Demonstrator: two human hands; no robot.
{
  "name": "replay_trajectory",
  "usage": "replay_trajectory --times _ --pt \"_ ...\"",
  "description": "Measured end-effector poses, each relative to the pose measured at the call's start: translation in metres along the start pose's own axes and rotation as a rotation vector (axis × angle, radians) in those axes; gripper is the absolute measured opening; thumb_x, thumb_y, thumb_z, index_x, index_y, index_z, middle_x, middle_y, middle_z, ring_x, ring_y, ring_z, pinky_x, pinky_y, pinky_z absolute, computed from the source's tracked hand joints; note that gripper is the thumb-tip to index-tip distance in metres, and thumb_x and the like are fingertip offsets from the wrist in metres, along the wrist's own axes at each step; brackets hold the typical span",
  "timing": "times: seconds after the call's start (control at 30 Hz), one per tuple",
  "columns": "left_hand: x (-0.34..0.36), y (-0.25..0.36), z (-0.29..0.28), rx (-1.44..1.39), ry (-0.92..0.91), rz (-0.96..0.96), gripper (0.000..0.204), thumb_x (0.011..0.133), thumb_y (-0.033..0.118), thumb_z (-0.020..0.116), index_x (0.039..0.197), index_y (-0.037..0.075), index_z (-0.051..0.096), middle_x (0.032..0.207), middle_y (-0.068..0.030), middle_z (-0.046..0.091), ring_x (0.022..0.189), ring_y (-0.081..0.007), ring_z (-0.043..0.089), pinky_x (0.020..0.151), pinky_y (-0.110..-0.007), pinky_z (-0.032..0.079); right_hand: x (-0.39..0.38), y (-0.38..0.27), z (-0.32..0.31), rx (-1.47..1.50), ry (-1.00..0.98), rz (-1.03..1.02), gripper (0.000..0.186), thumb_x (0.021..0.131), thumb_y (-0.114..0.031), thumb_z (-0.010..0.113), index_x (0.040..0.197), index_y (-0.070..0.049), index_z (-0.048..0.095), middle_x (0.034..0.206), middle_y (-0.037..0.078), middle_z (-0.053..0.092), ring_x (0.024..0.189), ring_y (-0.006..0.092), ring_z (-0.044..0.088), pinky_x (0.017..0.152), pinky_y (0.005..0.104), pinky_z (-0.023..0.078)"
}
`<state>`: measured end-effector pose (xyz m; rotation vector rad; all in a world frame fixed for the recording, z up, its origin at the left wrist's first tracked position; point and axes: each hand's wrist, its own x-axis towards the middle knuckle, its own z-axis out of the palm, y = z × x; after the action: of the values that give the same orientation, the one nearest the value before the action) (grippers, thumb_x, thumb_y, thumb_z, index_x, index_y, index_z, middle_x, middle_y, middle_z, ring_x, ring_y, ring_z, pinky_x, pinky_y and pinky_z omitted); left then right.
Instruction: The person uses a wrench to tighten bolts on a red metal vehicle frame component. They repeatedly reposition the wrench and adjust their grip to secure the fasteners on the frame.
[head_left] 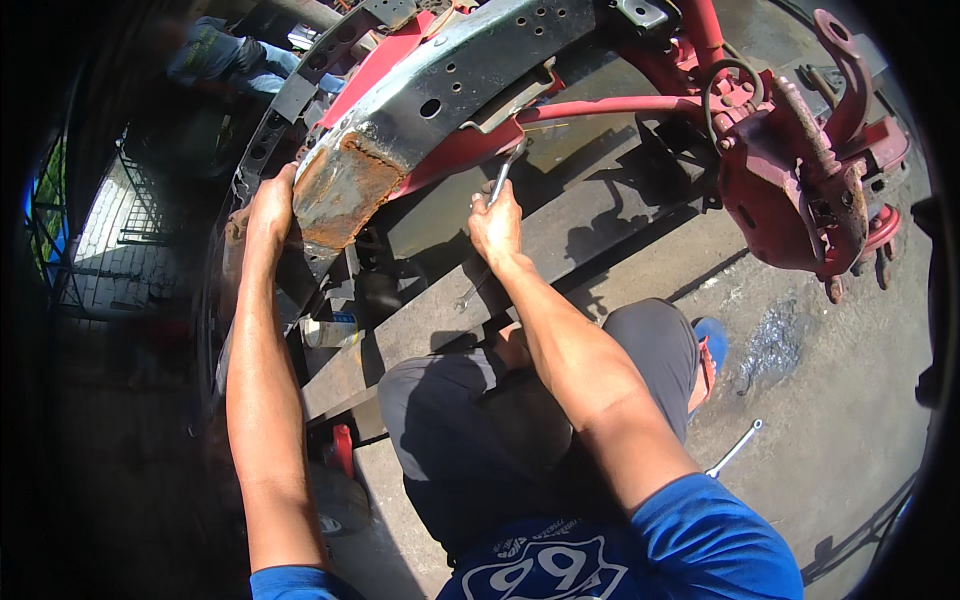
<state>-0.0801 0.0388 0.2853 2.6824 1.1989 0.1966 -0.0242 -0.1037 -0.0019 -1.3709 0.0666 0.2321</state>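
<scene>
My right hand (497, 222) is closed around a silver wrench (503, 177). The wrench's far end reaches up to the lower edge of a red bracket (515, 133) under the frame; whether it sits on a bolt I cannot tell. My left hand (268, 208) grips the side of the vehicle frame (470, 85), beside its rusted end plate (350, 190), with most fingers hidden behind the edge. Below my right hand, the open jaw of another wrench (463, 302) shows on a grey metal beam (550, 235).
A red wheel hub assembly (790, 190) stands at the right, joined to a red rod (610, 106). On the concrete floor lies a ring wrench (735, 448). A can (330, 331) and a red object (342, 450) sit left of my legs. Another person (235, 60) is at the far left.
</scene>
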Motion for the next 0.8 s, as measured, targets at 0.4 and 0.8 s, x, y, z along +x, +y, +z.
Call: replay_trajectory --times 0.4,0.8 --pt "0.011 -0.007 0.003 -0.002 -0.018 0.035 0.071 0.095 0.06 0.046 0.127 0.0 0.067 0.133 -0.0229 0.062 0.123 -0.0314 0.055 0.11 -0.045 0.032 0.031 -0.037 -0.105 -0.153 -0.511 0.092 0.025 0.092 -0.023 0.066 0.1 0.0 0.063 0.087 0.016 0.068 0.086 0.0297 0.066 0.082 0.0427 0.051" --pt "0.018 -0.012 0.004 -0.094 -0.021 0.108 0.075 0.097 0.058 0.045 0.1 -0.014 0.067 0.096 -0.0282 0.07 0.094 -0.0324 0.067 0.093 -0.043 0.046 0.001 -0.008 -0.015 0.203 -0.051 0.038 0.017 0.097 -0.015 0.062 0.107 -0.001 0.062 0.082 0.009 0.063 0.07 0.0192 0.061 0.067 0.0364 0.052"
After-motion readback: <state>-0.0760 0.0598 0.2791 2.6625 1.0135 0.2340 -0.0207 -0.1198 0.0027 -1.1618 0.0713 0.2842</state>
